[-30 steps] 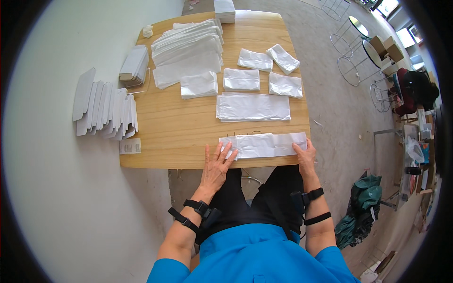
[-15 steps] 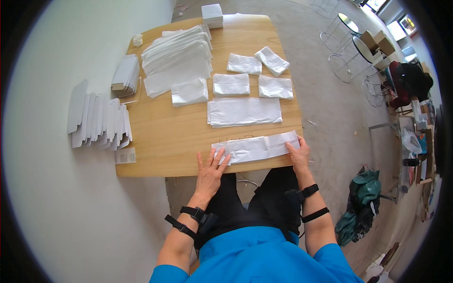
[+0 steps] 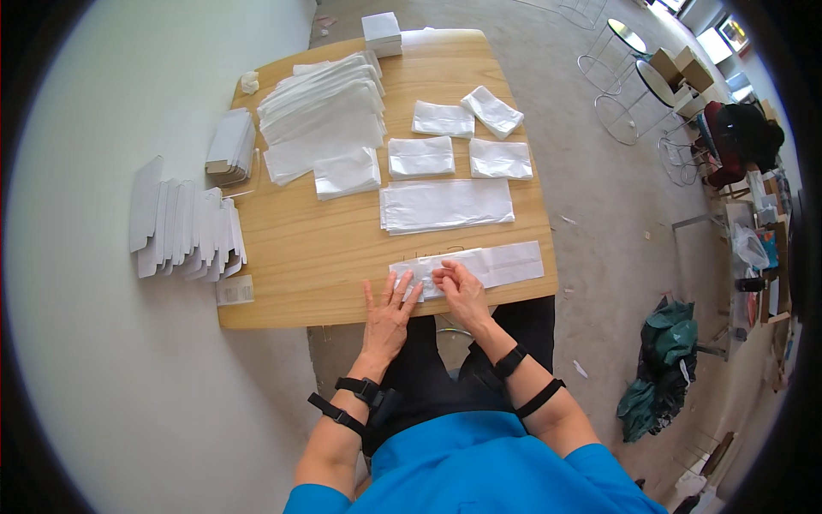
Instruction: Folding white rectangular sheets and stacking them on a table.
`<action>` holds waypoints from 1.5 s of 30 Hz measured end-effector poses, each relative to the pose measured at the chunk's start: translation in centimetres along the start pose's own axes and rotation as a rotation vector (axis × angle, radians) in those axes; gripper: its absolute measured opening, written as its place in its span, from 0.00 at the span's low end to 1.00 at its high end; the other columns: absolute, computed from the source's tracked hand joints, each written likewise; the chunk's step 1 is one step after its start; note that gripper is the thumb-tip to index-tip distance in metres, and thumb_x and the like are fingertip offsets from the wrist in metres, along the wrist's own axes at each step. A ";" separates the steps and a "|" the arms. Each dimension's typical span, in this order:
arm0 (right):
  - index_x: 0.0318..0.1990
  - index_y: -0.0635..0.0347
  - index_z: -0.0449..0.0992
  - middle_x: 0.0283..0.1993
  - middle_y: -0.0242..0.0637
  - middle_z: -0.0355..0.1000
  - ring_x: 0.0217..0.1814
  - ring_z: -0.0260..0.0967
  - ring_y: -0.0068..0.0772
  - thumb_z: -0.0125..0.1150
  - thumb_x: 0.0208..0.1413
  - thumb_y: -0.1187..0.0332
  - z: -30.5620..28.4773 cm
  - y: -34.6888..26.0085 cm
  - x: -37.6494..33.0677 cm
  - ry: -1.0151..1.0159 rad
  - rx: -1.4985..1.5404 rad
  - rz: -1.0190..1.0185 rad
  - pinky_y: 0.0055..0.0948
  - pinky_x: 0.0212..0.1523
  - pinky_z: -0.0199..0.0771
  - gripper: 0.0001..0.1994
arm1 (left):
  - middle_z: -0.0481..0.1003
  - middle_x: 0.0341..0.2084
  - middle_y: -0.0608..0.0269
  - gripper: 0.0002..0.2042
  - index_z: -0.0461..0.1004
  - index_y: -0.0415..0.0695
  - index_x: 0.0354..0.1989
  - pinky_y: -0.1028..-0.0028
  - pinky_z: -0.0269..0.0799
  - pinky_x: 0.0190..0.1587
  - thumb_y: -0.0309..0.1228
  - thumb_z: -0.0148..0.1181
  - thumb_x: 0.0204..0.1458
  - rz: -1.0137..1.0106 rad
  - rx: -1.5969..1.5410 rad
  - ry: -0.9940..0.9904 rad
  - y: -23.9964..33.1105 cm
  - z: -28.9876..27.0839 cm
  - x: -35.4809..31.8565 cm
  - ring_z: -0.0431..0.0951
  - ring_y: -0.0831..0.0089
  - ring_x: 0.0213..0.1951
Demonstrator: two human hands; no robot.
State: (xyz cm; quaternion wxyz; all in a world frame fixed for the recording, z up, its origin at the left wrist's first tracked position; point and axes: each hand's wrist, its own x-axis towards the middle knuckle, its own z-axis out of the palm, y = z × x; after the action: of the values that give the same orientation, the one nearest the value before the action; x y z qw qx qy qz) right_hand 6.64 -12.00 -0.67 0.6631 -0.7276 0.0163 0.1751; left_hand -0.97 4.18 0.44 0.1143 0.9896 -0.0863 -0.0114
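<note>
A long white folded paper strip (image 3: 514,264) lies along the table's near edge; a brighter white layer covers its left part. My left hand (image 3: 390,321) rests on the strip's left end, fingers spread and flat. Over the middle of the strip is my right hand (image 3: 464,295), its fingers curled in toward the thumb and touching the paper; what they hold, if anything, is hidden. Just beyond lies a wider white folded stack (image 3: 447,206). Farther back are several small folded white packets, among them one packet (image 3: 421,158) and another packet (image 3: 501,160).
A fanned pile of white sheets (image 3: 321,107) covers the table's (image 3: 291,283) far left. White flat boxes (image 3: 229,146) and fanned white cartons (image 3: 184,227) stand along the left side. A white block stack (image 3: 382,34) is at the far edge. Stools (image 3: 655,83) and a green bag (image 3: 664,368) are right.
My right hand has let go of the strip's right end and moved left to its middle, fingers now curled. My left hand stays on the left end.
</note>
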 end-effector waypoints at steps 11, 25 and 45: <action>0.49 0.71 0.69 0.40 0.45 0.77 0.42 0.77 0.33 0.45 0.60 0.73 1.5 0.3 0.0 0.123 -0.117 0.022 0.28 0.45 0.75 0.13 | 0.69 0.46 0.61 0.16 0.68 0.46 0.45 0.60 0.55 0.56 0.29 0.62 0.47 -0.190 -0.240 0.289 1.0 -0.4 -0.1 0.67 0.62 0.51; 0.42 0.70 0.75 0.36 0.40 0.77 0.37 0.75 0.26 0.53 0.61 0.60 -0.3 -2.0 -0.5 0.110 0.048 0.112 0.25 0.39 0.73 0.17 | 0.75 0.38 0.62 0.06 0.72 0.40 0.37 0.76 0.68 0.48 0.27 0.60 0.55 -0.717 -1.496 0.837 5.3 -0.5 1.9 0.74 0.76 0.41; 0.30 0.61 0.75 0.28 0.44 0.75 0.34 0.74 0.47 0.64 0.46 0.62 0.1 -3.0 1.5 0.279 -0.689 0.068 0.42 0.36 0.73 0.11 | 0.73 0.36 0.56 0.08 0.74 0.40 0.39 0.64 0.66 0.48 0.23 0.52 0.52 -0.507 -0.667 0.607 3.9 -0.1 0.9 0.72 0.57 0.42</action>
State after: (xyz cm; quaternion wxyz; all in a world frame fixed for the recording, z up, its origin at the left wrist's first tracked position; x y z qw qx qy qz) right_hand 8.74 -11.23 1.75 0.3647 -0.9239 0.0707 0.0916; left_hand -0.74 0.33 1.37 0.4373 0.8478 0.2017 0.2221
